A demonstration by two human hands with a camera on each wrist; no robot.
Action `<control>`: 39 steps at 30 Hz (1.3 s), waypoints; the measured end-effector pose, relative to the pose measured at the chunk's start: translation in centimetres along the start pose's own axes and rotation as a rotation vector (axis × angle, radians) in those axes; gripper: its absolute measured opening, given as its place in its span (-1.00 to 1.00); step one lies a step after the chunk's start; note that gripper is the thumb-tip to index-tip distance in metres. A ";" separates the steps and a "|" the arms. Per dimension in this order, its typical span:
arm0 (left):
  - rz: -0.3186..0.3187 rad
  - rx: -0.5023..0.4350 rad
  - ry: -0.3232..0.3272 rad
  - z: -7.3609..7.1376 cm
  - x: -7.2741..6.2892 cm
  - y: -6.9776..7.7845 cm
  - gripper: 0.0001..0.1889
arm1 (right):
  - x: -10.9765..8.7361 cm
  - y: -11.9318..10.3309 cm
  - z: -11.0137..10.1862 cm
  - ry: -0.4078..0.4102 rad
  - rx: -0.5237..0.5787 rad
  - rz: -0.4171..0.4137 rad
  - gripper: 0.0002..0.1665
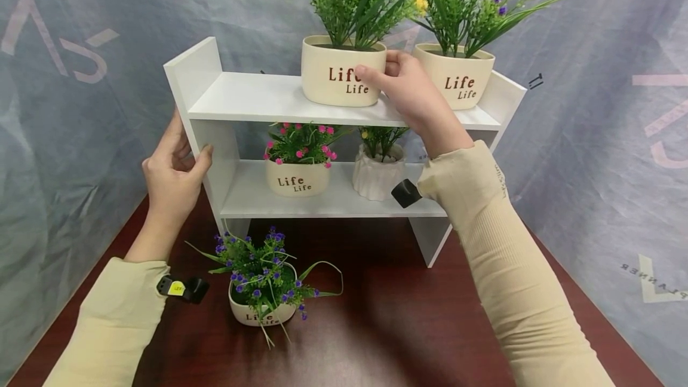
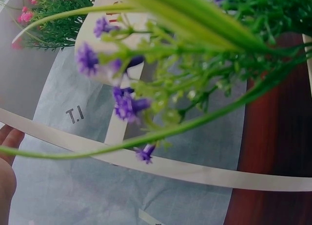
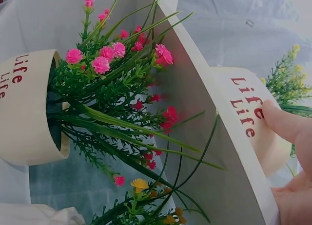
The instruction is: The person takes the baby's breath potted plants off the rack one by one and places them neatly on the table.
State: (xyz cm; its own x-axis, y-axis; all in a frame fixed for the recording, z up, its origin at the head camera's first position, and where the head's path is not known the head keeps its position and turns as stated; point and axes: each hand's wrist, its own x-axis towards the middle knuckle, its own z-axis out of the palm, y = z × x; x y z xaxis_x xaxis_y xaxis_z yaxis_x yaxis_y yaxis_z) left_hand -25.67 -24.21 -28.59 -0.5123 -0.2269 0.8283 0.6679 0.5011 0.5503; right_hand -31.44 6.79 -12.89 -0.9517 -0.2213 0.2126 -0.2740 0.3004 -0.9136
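**Yellow-flowered pot (image 1: 328, 73) held at one end, close to its neighbour**

The right hand (image 1: 405, 85) pinches the right end of this pot, thumb across the lettering in front, fingers going behind. The pot is near the middle of the upper shelf (image 1: 255, 97); whether its base bears fully on the board I cannot tell. The left hand (image 1: 174, 178) grips the left side panel (image 1: 196, 73) of the rack, thumb on the inner side.

With a hold at one end only, the pot could swing or tip if its tall foliage pulls it over. The right hand lies just beside the upper purple-flowered pot (image 1: 457, 79), so a careless withdrawal could knock that pot or snag its leaves. A hard tug by the left hand might shift the rack and jar the pink-flowered pot (image 1: 298, 181) below. The lower purple-flowered pot (image 1: 252, 315), on the bench (image 1: 408, 315) near the rack's left foot, could be brushed by the left sleeve (image 1: 115, 315).
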 end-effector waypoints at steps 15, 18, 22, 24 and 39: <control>-0.005 -0.007 -0.007 0.0 0.1 -0.4 -0.27 | -0.1 0.2 0.1 0.024 -0.028 -0.032 -0.36; -0.007 -0.005 -0.005 0.0 0.1 -0.3 -0.27 | -0.1 0.2 0.2 0.019 -0.014 -0.039 -0.41; -0.008 -0.005 -0.008 0.0 0.1 -0.3 -0.27 | -0.2 0.2 0.2 0.018 -0.004 -0.038 -0.42; -0.006 -0.004 -0.009 -0.1 0.1 -0.2 -0.27 | -0.3 0.2 0.1 0.017 -0.007 -0.044 -0.42; 0.010 -0.001 -0.029 -0.1 0.1 0.0 -0.28 | -0.8 0.7 0.0 0.028 0.042 -0.159 -0.06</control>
State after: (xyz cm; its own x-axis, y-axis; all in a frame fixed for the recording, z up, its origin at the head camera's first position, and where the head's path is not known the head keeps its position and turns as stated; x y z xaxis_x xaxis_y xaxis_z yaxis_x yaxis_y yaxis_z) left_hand -25.68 -24.36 -28.53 -0.5210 -0.1979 0.8303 0.6734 0.5023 0.5423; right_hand -30.88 7.16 -13.73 -0.9003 -0.2367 0.3652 -0.4164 0.2240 -0.8812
